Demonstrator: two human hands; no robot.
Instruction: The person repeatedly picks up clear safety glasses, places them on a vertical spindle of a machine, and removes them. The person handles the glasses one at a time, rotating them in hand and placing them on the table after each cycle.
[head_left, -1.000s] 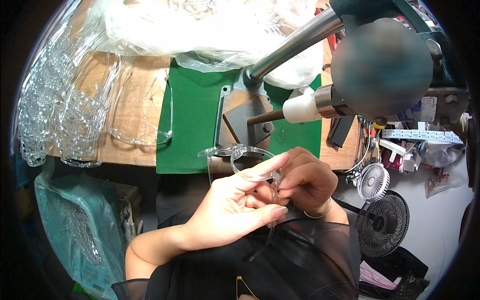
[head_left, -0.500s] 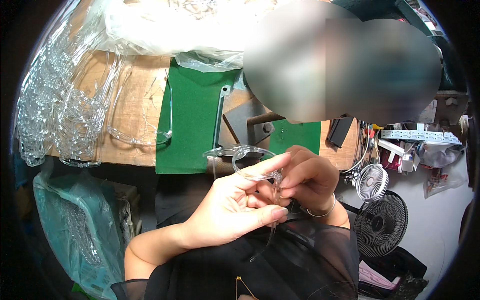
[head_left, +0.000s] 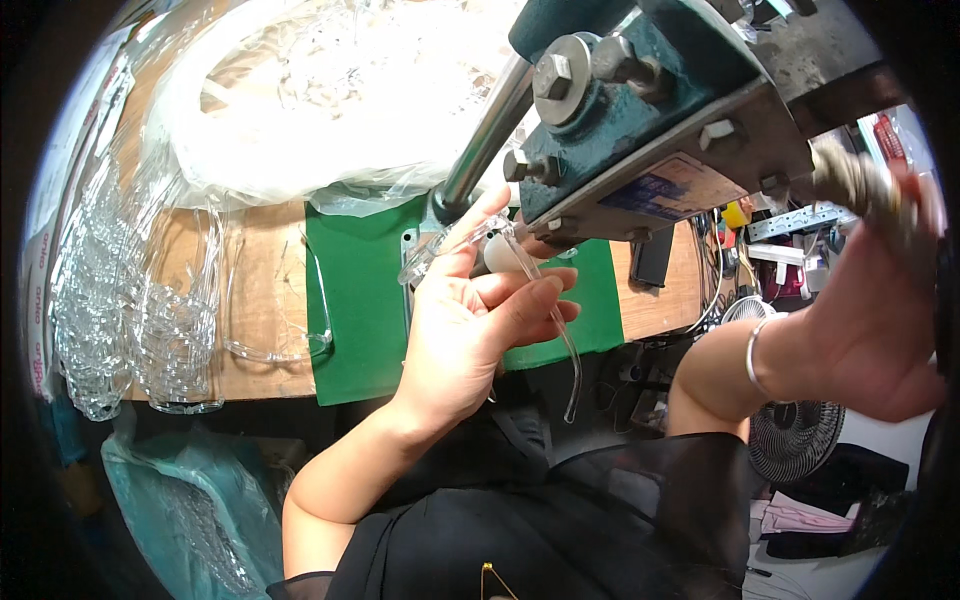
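My left hand pinches a clear plastic eyeglass frame beneath the head of a teal hand press. One clear temple arm of the frame hangs down past my fingers, its tip curved. The frame's hinge corner is close to the underside of the press; whether they touch I cannot tell. At the far right, my right hand is raised and blurred by motion. Its fingers are around the cloth-wrapped lever handle of the press.
Stacks of clear eyeglass frames stand at the bench's left, beside a single frame. A large plastic bag lies behind. A green mat is under the press. A bag-lined teal crate sits lower left; a black fan stands right.
My right hand has left the eyeglass frame and gone up and right to the lever. My left hand has carried the frame forward under the press head. The view has shifted.
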